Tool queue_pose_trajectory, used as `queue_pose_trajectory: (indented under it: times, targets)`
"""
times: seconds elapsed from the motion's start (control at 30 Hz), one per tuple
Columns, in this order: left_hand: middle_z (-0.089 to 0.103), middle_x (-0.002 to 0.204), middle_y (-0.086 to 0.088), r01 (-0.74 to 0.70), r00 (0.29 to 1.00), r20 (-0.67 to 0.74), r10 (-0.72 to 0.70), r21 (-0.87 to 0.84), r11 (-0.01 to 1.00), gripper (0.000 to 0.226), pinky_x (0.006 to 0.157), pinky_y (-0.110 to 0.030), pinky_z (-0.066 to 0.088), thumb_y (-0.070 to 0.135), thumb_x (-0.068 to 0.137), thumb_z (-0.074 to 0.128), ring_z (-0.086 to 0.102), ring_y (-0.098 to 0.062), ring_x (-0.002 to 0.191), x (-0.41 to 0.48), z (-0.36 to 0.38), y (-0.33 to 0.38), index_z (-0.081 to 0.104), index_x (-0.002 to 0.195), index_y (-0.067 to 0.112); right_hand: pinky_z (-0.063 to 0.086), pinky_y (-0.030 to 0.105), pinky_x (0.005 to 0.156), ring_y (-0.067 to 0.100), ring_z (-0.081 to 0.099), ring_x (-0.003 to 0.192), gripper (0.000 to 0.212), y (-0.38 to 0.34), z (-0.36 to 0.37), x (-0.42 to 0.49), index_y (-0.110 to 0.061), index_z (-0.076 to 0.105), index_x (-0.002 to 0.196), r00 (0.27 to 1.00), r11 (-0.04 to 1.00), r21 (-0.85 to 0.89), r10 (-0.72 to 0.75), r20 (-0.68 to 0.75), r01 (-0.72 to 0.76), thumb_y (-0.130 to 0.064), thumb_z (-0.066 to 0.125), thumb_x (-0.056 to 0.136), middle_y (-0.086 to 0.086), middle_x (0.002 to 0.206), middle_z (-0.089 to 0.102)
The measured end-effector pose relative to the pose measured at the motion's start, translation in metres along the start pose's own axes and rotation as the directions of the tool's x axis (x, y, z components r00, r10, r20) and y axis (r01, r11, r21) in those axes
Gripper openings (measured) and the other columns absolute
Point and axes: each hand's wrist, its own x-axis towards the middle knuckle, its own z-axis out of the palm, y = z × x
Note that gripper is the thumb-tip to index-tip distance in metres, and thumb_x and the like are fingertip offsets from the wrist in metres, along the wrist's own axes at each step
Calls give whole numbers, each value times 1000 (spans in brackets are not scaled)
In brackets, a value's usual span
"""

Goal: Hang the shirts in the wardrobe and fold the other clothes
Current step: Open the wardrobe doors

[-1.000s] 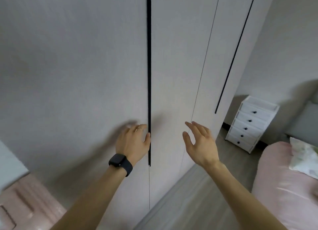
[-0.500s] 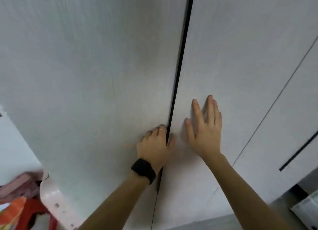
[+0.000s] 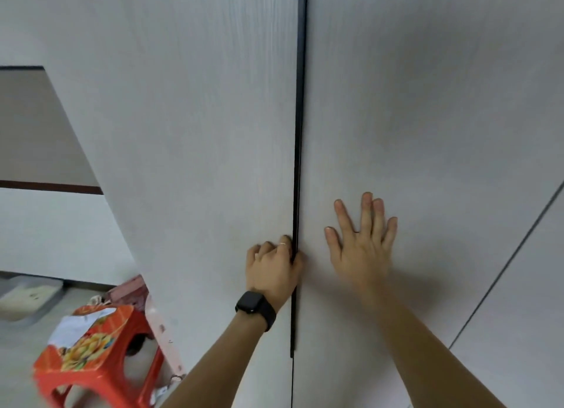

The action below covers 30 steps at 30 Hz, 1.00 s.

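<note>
Opening of the wardrobe, early stage. Two pale, wood-grained doors fill the head view, and a black vertical handle strip runs along the seam between them. No interior shows anywhere along the seam, so both doors are judged shut or barely started.

The left hand, with a dark watch on its wrist and a thin ring on one finger, is at the strip. Its fingers are curled and hooked into the strip at the edge of the left door, with the thumb on the far side of the strip. The right hand lies flat against the right door just beside the strip. Its fingers are straight and spread and hold nothing. It seems to brace that door while the other is pulled.

At lower left, a red plastic stool with a printed top stands on the floor. Behind it are a pink object, too unclear to identify, and a grey tray.

Progress is judged near the start. No shirt, hanger or other garment is in view, so nothing can be counted as hung or folded. What remains is to swing the left door open, hang the shirts inside and fold the other clothes.
</note>
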Motion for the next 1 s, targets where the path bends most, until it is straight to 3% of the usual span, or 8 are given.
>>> queue_pose_trajectory:
  times: [0.23, 0.37, 0.47, 0.57, 0.63, 0.8, 0.93, 1.0]
  targets:
    - [58, 75, 8, -86, 996, -28, 84, -79, 993, 20, 96, -28, 35, 34, 96, 55, 56, -19, 87, -48, -26, -7, 43, 86, 22, -1, 56, 123, 26, -6, 155, 63, -6, -26, 4, -41, 6, 159, 984, 998, 37, 42, 175, -49, -52, 35, 104, 4, 168, -14]
    - [50, 72, 13, -117, 993, -21, 116, -52, 992, 22, 97, -25, 32, 38, 95, 56, 53, -14, 84, -84, -46, -20, 51, 82, 21, -2, 61, 122, 21, -28, 151, 63, -15, -57, 12, -44, -12, 156, 900, 988, 41, 121, 418, -151, -54, 22, 105, 0, 163, -32]
    - [56, 75, 11, -117, 993, -11, 117, -49, 992, 24, 101, -24, 29, 41, 96, 52, 52, -13, 88, -120, -66, -35, 53, 84, 21, 1, 56, 124, 17, -17, 153, 66, -46, -99, 9, -47, 8, 157, 817, 903, 285, 111, 566, -320, -69, 28, 98, -4, 167, -19]
    - [59, 75, 8, -103, 995, -5, 103, -90, 991, 28, 98, -24, 30, 42, 96, 52, 51, -12, 85, -148, -82, -51, 53, 81, 19, 34, 41, 119, 7, 36, 144, 49, -84, -152, -8, -51, 45, 142, 855, 473, 750, 18, 518, -464, -63, 43, 95, -15, 156, 40]
    - [59, 74, 8, -107, 994, -32, 104, -125, 986, 32, 96, -26, 34, 47, 92, 52, 52, -11, 82, -165, -89, -63, 54, 76, 19, 45, 31, 110, 5, 55, 129, 39, -110, -180, -22, -54, 51, 136, 874, 283, 858, -112, 474, -429, -49, 50, 97, -19, 140, 58]
    - [51, 84, 18, -128, 982, -161, 102, -159, 979, 27, 79, -24, 41, 52, 88, 60, 49, -7, 78, -202, -100, -95, 49, 83, 28, 59, 22, 79, 7, 74, 84, 39, -165, -195, -50, -38, 60, 130, 923, 245, 915, -136, 360, -320, -27, 66, 93, -22, 107, 73]
    - [46, 119, 19, -58, 982, -190, 17, -216, 975, 36, 73, -2, 38, 57, 84, 66, 50, 4, 97, -231, -112, -116, 45, 90, 29, 57, 17, 72, 1, 71, 82, 47, -193, -199, -60, -14, 59, 133, 967, 226, 960, -158, 201, -162, -19, 72, 88, -18, 110, 71]
    - [47, 127, 21, 4, 982, -179, -51, -252, 968, 36, 77, -4, 41, 57, 83, 67, 51, 7, 107, -245, -123, -125, 47, 89, 28, 53, 10, 77, -9, 66, 93, 49, -208, -200, -60, -9, 57, 132, 972, 248, 968, -211, 99, -45, -14, 74, 86, -21, 115, 65]
